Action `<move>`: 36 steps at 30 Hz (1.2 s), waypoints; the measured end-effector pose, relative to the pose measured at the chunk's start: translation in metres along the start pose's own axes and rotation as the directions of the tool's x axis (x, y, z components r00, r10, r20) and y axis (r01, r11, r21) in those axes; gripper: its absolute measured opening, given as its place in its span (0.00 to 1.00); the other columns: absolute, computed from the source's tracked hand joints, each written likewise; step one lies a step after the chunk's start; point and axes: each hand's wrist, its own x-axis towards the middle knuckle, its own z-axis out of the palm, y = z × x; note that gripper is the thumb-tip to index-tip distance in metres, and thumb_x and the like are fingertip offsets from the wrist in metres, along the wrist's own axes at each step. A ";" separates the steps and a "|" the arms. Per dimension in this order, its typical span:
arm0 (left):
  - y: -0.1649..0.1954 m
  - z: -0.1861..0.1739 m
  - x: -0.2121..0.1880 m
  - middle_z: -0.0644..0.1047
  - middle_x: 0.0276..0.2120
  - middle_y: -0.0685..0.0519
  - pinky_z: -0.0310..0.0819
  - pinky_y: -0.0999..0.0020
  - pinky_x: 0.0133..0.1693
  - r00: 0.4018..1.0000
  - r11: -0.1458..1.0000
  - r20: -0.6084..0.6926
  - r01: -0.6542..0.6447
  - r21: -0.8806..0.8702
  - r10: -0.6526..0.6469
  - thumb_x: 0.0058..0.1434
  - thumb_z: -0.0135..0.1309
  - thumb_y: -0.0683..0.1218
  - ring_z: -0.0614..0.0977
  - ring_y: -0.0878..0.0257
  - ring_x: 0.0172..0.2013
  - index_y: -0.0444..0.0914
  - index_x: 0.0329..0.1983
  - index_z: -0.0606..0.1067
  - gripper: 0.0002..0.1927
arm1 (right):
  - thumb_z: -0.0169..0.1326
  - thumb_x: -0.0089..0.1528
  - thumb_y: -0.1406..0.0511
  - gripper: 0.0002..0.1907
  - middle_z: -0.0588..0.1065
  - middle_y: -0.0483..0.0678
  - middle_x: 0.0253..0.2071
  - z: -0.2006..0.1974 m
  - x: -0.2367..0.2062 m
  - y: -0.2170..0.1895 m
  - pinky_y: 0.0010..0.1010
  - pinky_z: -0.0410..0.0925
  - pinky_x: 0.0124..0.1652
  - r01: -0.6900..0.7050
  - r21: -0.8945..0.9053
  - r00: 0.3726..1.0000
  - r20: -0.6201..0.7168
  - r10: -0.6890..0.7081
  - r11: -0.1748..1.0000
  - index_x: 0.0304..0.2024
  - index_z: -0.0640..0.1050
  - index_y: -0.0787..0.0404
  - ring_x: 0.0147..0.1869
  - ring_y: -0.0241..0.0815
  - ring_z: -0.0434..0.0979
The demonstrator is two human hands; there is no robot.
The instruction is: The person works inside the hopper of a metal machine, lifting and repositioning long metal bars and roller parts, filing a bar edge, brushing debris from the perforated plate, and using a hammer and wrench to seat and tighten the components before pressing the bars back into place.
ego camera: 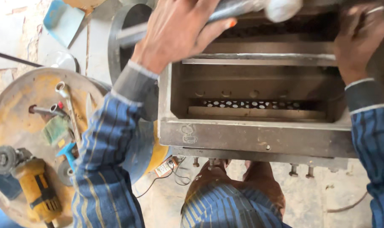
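My left hand (175,31) grips a long grey metal bar (226,10) that runs across the top of an open steel machine box (251,137); a pale wrapped end (283,8) of the bar sticks out past my fingers. My right hand (359,36) rests on the box's upper right edge, fingers curled over the far rim, with a ring on one finger. Inside the box lies a perforated metal screen (251,104). Both sleeves are blue with stripes and grey cuffs.
To the left stands a round yellow-stained drum lid (19,122) carrying a yellow angle grinder (33,185), socket wrenches (67,105) and a green pad (54,130). Bolts (293,169) hang under the box's front flange. My knees and a concrete floor show below.
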 end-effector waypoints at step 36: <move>-0.036 0.252 -0.021 0.84 0.43 0.45 0.77 0.62 0.50 0.070 0.248 -0.260 0.610 -0.753 -0.963 0.68 0.49 0.46 0.85 0.51 0.47 0.37 0.51 0.79 0.14 | 0.58 0.67 0.56 0.24 0.75 0.62 0.35 0.053 0.126 -0.113 0.45 0.71 0.36 0.414 -0.157 0.588 0.798 -0.131 0.897 0.55 0.74 0.71 0.35 0.56 0.78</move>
